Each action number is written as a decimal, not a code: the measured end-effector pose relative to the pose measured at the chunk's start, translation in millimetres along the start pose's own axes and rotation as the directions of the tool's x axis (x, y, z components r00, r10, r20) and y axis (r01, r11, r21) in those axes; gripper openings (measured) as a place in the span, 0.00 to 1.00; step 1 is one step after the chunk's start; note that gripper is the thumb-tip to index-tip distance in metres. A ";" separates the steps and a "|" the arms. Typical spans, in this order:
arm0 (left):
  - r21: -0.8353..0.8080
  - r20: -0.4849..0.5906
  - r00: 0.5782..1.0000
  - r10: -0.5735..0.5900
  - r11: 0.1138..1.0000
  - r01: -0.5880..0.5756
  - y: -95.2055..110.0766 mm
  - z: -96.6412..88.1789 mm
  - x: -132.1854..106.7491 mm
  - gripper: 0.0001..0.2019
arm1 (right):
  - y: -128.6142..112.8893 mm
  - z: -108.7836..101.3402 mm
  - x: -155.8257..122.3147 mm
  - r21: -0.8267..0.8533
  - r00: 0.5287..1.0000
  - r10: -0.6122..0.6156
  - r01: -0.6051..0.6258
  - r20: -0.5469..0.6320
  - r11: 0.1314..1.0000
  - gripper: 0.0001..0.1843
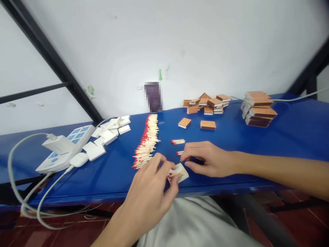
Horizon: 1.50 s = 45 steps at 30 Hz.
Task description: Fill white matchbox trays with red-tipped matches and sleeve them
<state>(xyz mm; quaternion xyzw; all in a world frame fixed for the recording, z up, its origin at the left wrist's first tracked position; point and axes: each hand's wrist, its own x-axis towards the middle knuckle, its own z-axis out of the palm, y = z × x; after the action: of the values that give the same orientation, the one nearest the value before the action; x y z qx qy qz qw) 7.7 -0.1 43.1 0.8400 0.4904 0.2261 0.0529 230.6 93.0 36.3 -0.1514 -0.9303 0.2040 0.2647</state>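
Observation:
A white inner matchbox tray (pixel 183 172) with red-tipped matches in it is between the fingers of my left hand (pixel 151 185), close to the table's front edge. My right hand (pixel 205 158) is just to the right of the tray, fingers curled and the thumb a little apart from the index finger. At its fingertips lies a small group of matches (pixel 179 153), partly covered by the hand; whether they touch, I cannot tell. Another small group of matches (pixel 178 141) rests just behind. A long heap of matches (pixel 149 137) stretches away behind my left hand.
Empty white trays (pixel 108 133) are piled at the left, beside a power strip (pixel 66 151) with a white charger and looping cables. Two orange matchbox sleeves (pixel 208 125) lie ahead of a pile (pixel 205 103); a taller stack (pixel 259 108) stands at the right. A wall closes the back.

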 end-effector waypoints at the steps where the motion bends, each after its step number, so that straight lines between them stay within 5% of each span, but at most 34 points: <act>1: -0.007 -0.063 0.998 0.016 1.000 -0.016 -1.1 -0.1 -2.0 0.06 | 0.9 1.2 -0.8 0.006 1.000 -0.017 0.017 0.014 1.000 0.07; 4: -0.003 -0.207 0.972 0.115 0.993 -0.118 -4.6 -0.7 -7.8 0.04 | 0.2 2.2 -2.4 0.024 0.998 -0.034 0.033 0.045 0.999 0.06; 9: 0.022 -0.287 0.942 0.174 0.984 -0.175 -11.3 6.2 -11.9 0.03 | -5.9 2.3 -3.0 -0.003 0.993 0.004 -0.003 0.120 1.000 0.11; 15: 0.120 -0.228 0.960 0.164 0.983 -0.139 -19.9 22.8 -14.6 0.14 | -9.1 6.1 -2.0 -0.056 0.986 0.010 0.000 0.167 0.998 0.11; 21: 0.115 -0.174 0.972 0.160 0.983 -0.141 -22.8 26.6 -14.7 0.10 | -7.6 7.9 -4.0 -0.187 0.982 -0.017 0.053 0.189 0.981 0.10; 28: 0.129 -0.247 0.951 0.185 0.979 -0.156 -24.7 30.0 -15.8 0.08 | -6.1 2.9 -4.0 -0.222 0.967 -0.043 0.101 0.253 0.970 0.15; 34: 0.180 -0.338 0.910 0.242 0.965 -0.190 -26.4 32.4 -14.3 0.07 | -3.8 0.4 -7.3 -0.241 0.976 -0.023 0.076 0.215 0.967 0.16; 45: 0.197 -0.372 0.893 0.253 0.962 -0.190 -27.6 35.2 -12.7 0.10 | 2.3 4.3 -8.7 -0.197 0.985 -0.017 0.051 0.172 0.979 0.12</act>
<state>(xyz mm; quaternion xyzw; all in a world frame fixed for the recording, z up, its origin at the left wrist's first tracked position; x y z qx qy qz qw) -4.5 7.9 -1.1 0.8291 0.4081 0.3560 -0.1388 235.7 90.3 28.2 -0.1433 -0.9676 0.1168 0.1718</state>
